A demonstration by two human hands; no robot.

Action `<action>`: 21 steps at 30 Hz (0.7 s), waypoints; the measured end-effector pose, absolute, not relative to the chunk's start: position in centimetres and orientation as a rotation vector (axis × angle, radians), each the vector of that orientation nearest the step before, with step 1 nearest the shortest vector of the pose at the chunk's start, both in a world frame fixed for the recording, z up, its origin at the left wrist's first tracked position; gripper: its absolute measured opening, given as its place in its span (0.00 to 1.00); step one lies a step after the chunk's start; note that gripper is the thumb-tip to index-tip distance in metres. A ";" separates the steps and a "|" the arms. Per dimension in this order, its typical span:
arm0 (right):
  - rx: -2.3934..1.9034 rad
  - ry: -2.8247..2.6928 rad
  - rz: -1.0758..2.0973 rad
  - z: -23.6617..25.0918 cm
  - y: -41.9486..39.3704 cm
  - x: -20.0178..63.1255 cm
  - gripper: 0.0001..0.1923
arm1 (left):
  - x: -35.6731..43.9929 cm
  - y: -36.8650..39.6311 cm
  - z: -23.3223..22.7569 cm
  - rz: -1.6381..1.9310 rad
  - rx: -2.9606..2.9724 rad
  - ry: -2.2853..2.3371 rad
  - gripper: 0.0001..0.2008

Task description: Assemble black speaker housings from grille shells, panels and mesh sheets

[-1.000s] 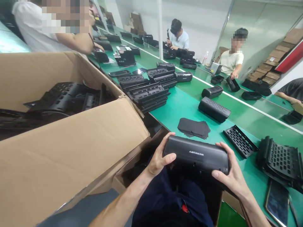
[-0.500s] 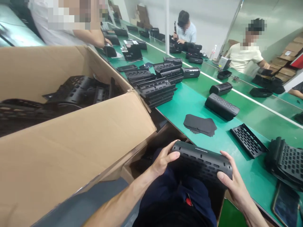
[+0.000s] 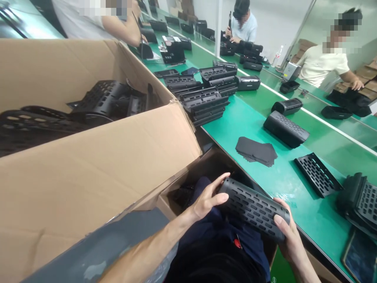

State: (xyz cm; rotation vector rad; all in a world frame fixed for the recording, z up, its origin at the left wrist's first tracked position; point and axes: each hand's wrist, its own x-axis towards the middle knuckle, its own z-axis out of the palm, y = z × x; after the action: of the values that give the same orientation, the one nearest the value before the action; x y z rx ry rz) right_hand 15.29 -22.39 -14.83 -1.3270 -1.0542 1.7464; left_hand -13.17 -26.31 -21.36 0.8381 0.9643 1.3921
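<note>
At far left, a large open brown cardboard box (image 3: 100, 169), heaped with black perforated plastic shells (image 3: 103, 102), its right corner overlapping in view the near edge of a long, glossy green table (image 3: 224, 125). Just past that corner, a pile of black slotted plastic panels (image 3: 203, 106), crowding the edge there. Lower down, the left hand (image 3: 204, 202), thumb on the face and fingers over the far rim at the left end of a rounded black plastic casing with rows of slots (image 3: 253, 208). Held in both hands above the lap, tilted with its right end lower, just beside the table's near edge; cannot tell whether touching it. Beyond, a flat fanned stack of thin black sheets (image 3: 256, 150), with bare green on its left and a bare strip between it and the edge. At the casing's right end, the right hand (image 3: 290, 232), clamped with its thumb on the slotted face. Farther right, a curved black slotted cover (image 3: 285, 129), then a flat black perforated panel (image 3: 318, 175), apart. At far right, close together, nested black perforated covers (image 3: 357, 202) and a dark-screened phone (image 3: 361, 251), leaving little room.
</note>
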 end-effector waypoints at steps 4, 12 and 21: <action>-1.323 -1.079 1.719 -14.6 -22.4 15.2 0.40 | -13.2 -26.4 -21.3 1.419 0.957 0.951 0.45; -1.341 -1.301 1.665 -13.9 -21.7 15.9 0.40 | -13.1 -26.2 -18.0 1.473 0.993 0.858 0.47; -1.105 -2.711 0.408 -8.3 -19.4 16.9 0.59 | -12.0 -24.1 -16.8 1.469 1.011 0.964 0.46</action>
State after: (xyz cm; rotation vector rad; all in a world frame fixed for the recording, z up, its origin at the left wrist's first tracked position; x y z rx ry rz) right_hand 16.87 -19.41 -8.30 -1.1052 -2.7113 0.4076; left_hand -11.99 -24.07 -16.82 1.0108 0.9640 1.4693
